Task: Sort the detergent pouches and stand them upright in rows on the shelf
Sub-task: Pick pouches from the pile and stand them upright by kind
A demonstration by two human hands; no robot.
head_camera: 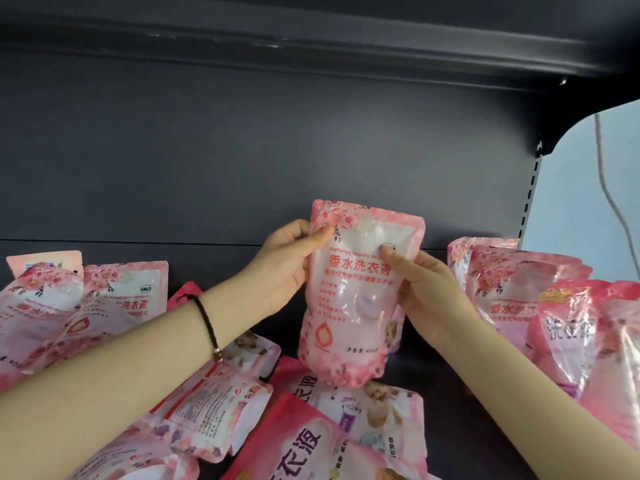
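Step in hand: placement. Left hand (287,268) and right hand (426,289) fingers hold 1 pouch (356,292) upright above the loose pile (311,434). Next move likely requires setting it beside the right row (512,282) on the shelf (446,420).

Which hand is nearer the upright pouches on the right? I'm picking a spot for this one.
Right. The right hand is beside the upright pouches; the left hand is across the held pouch.
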